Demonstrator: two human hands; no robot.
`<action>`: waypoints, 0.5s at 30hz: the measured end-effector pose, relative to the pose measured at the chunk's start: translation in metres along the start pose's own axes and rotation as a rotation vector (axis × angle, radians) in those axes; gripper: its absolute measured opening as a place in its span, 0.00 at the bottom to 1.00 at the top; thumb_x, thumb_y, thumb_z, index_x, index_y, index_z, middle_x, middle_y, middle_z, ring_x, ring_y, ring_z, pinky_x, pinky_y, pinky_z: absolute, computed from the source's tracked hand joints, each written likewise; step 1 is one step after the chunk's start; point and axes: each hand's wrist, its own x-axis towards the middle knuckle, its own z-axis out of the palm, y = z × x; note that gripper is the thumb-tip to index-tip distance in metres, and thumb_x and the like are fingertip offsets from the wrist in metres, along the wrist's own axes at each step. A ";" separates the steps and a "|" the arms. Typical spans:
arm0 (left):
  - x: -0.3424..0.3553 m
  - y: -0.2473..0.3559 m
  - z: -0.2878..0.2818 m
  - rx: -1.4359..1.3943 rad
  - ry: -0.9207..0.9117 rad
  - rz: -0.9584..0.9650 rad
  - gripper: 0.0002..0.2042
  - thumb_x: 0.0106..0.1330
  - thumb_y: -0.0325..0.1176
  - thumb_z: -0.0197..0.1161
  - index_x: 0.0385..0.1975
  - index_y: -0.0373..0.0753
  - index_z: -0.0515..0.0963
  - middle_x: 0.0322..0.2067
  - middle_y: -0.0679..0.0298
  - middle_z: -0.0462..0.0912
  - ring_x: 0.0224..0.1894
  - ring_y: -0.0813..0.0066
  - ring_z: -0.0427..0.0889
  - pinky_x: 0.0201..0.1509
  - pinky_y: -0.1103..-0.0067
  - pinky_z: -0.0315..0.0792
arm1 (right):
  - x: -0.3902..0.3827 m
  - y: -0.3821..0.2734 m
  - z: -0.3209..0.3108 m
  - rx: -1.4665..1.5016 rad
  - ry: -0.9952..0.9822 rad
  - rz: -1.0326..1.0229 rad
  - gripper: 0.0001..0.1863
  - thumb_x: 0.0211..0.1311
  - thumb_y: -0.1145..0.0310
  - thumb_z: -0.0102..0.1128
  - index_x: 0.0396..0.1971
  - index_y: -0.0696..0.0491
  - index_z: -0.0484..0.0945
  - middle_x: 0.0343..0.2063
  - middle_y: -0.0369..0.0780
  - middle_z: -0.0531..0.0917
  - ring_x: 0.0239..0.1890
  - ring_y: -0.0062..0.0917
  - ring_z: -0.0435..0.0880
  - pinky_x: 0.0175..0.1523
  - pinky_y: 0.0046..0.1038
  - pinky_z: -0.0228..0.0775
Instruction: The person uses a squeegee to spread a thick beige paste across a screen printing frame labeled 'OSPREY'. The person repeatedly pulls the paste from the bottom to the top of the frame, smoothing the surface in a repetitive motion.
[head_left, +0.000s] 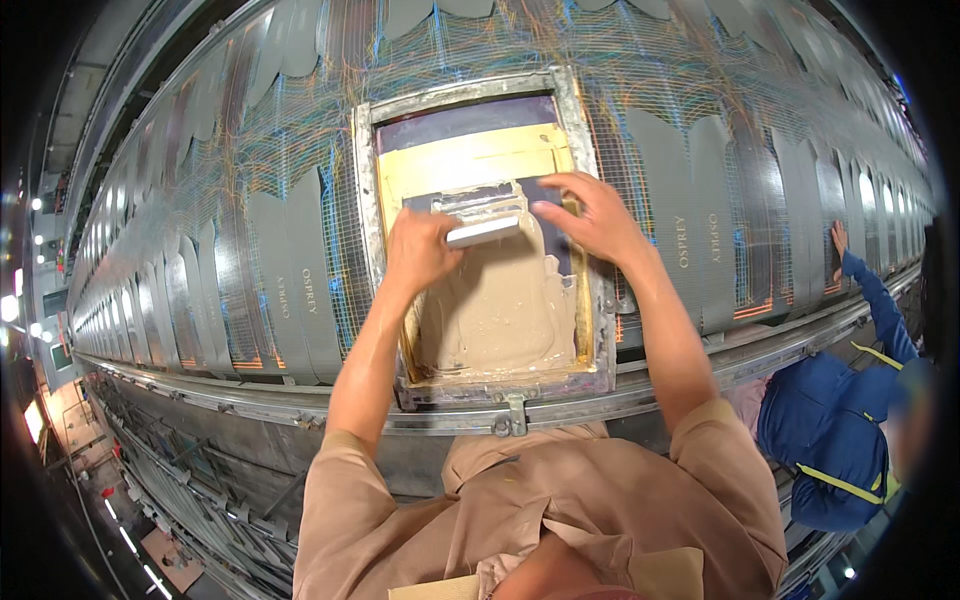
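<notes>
A screen-printing frame [365,200] with a worn metal rim lies in front of me on the long table. Thick beige ink [490,320] covers the near part of its mesh, and yellow tape [450,158] runs across the far part. My left hand [420,248] is closed around the left end of a squeegee [485,232], which lies crosswise at the far edge of the ink. Just past the squeegee's right end, my right hand [603,222] hovers with thumb and fingers apart, holding nothing. The squeegee's lower edge is partly hidden by its handle.
Grey cut panels [685,200] with pale print lie in rows on the table among coloured grid lines. A metal rail [250,402] edges the near side, with a clamp [511,412] at the frame. On the right, another person's blue sleeve [880,300] reaches to the table.
</notes>
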 end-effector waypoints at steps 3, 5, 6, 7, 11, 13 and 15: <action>0.040 -0.012 -0.008 0.062 -0.051 -0.008 0.13 0.42 0.32 0.78 0.31 0.42 0.88 0.25 0.59 0.86 0.27 0.60 0.82 0.44 0.69 0.71 | 0.060 -0.030 0.022 -0.093 -0.325 -0.104 0.21 0.56 0.56 0.74 0.40 0.56 0.83 0.38 0.46 0.86 0.41 0.41 0.85 0.47 0.37 0.77; 0.057 -0.020 -0.003 0.096 -0.064 0.007 0.12 0.43 0.33 0.77 0.30 0.43 0.88 0.25 0.59 0.86 0.28 0.59 0.83 0.44 0.68 0.72 | 0.080 -0.024 0.033 -0.267 -0.431 -0.095 0.18 0.52 0.59 0.75 0.36 0.57 0.83 0.33 0.47 0.86 0.38 0.45 0.85 0.45 0.40 0.77; 0.062 -0.023 0.000 0.115 -0.072 0.015 0.12 0.44 0.33 0.77 0.30 0.43 0.88 0.24 0.59 0.86 0.28 0.58 0.83 0.44 0.68 0.72 | 0.083 -0.014 0.045 -0.317 -0.412 -0.104 0.17 0.51 0.60 0.75 0.33 0.57 0.82 0.30 0.48 0.86 0.37 0.46 0.85 0.44 0.42 0.77; 0.062 -0.025 0.005 0.100 -0.049 0.015 0.11 0.44 0.34 0.77 0.30 0.43 0.88 0.24 0.59 0.86 0.28 0.57 0.83 0.44 0.68 0.72 | 0.084 -0.006 0.056 -0.366 -0.395 -0.115 0.16 0.50 0.62 0.74 0.31 0.57 0.82 0.28 0.49 0.85 0.35 0.48 0.85 0.43 0.43 0.77; 0.039 -0.018 0.014 0.032 0.043 0.051 0.11 0.43 0.34 0.77 0.28 0.44 0.87 0.23 0.60 0.85 0.29 0.56 0.83 0.44 0.67 0.73 | 0.065 -0.009 0.066 -0.400 -0.316 -0.125 0.09 0.46 0.69 0.71 0.25 0.55 0.81 0.25 0.50 0.84 0.32 0.48 0.84 0.42 0.46 0.76; 0.009 -0.010 0.021 -0.030 0.067 0.077 0.11 0.41 0.30 0.76 0.27 0.44 0.86 0.22 0.61 0.84 0.27 0.57 0.82 0.41 0.66 0.71 | 0.028 -0.018 0.072 -0.393 -0.305 -0.204 0.08 0.43 0.71 0.70 0.24 0.55 0.81 0.24 0.48 0.84 0.33 0.47 0.85 0.41 0.45 0.76; -0.043 0.016 0.029 -0.031 0.091 0.092 0.11 0.40 0.27 0.74 0.26 0.45 0.85 0.22 0.62 0.84 0.26 0.59 0.82 0.38 0.66 0.68 | -0.022 -0.030 0.073 -0.377 -0.282 -0.254 0.08 0.41 0.72 0.71 0.22 0.54 0.79 0.23 0.45 0.84 0.32 0.45 0.85 0.40 0.44 0.75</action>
